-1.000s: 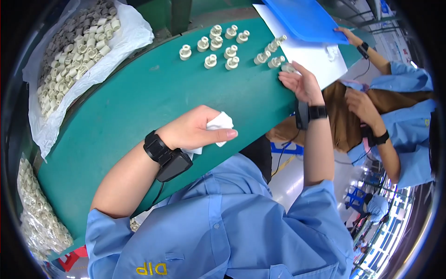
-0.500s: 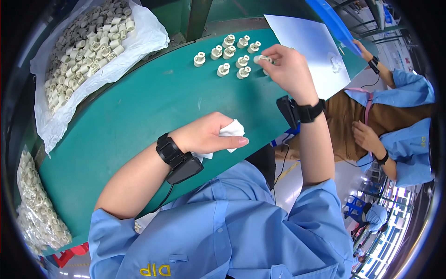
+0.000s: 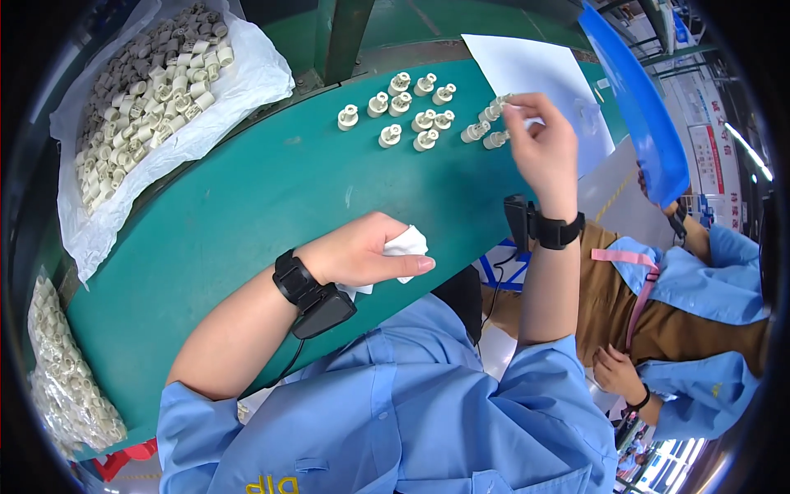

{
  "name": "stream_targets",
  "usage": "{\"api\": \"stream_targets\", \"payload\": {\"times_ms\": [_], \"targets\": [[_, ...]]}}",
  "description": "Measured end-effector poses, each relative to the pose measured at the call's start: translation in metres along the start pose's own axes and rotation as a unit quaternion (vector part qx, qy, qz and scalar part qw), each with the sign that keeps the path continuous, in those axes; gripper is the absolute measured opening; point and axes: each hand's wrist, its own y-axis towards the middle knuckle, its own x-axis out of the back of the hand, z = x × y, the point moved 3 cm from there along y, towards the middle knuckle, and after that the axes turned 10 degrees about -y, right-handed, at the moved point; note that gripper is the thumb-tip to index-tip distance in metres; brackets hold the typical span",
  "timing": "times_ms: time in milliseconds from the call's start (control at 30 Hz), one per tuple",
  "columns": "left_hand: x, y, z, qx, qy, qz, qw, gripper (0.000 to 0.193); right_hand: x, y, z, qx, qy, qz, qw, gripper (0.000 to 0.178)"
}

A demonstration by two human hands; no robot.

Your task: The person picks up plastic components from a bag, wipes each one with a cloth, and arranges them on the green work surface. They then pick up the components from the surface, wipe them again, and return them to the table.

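Note:
My left hand [image 3: 362, 251] is closed around a crumpled white cloth or tissue [image 3: 406, 242] above the near part of the green tabletop [image 3: 239, 222]. Farther out, my right hand [image 3: 545, 140] has its thumb and forefinger at the end of a cream cylindrical plastic part [image 3: 493, 109], apparently pinching it. Two similar parts [image 3: 475, 132] lie tilted just below those fingers. To their left several cream parts [image 3: 400, 104] stand upright in a loose group, each with a small prong on top. Black bands with small boxes are strapped to both wrists.
A white-lined container [image 3: 255, 74] full of cream caps stands at the far left. A clear bag of parts [image 3: 70, 370] lies at the left edge. Beyond my right hand are a white sheet [image 3: 502, 62] and a blue tray [image 3: 638, 107] held by a co-worker in blue [image 3: 699, 272].
My right hand has let go of one cream part, now standing among the upright group, and has moved right to another. The co-worker's blue tray has come down into fuller view.

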Motion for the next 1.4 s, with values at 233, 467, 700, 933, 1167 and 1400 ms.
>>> {"api": "stream_targets", "payload": {"times_ms": [233, 467, 700, 933, 1167, 1400], "targets": [[0.0, 0.001, -0.002, 0.013, 0.003, 0.011, 1.0, 0.034, -0.012, -0.019, -0.054, -0.315, 0.07, 0.14, 0.936, 0.043], [-0.002, 0.0, -0.004, 0.008, -0.013, 0.003, 1.0, 0.028, -0.036, -0.025, -0.079, -0.377, 0.327, 0.235, 0.834, 0.063], [-0.002, 0.001, -0.002, 0.015, -0.011, -0.002, 1.0, 0.028, -0.038, -0.023, -0.083, -0.38, 0.386, 0.246, 0.804, 0.059], [-0.002, 0.0, -0.003, -0.005, -0.026, 0.016, 1.0, 0.034, -0.041, -0.021, -0.086, -0.38, 0.37, 0.258, 0.808, 0.051], [-0.001, 0.0, -0.004, -0.027, -0.024, 0.026, 0.999, 0.037, -0.043, -0.022, -0.086, -0.353, 0.385, 0.288, 0.803, 0.044], [-0.001, -0.001, 0.0, -0.016, -0.031, 0.013, 0.999, 0.037, -0.042, -0.02, -0.084, -0.366, 0.385, 0.276, 0.801, 0.041]]}}
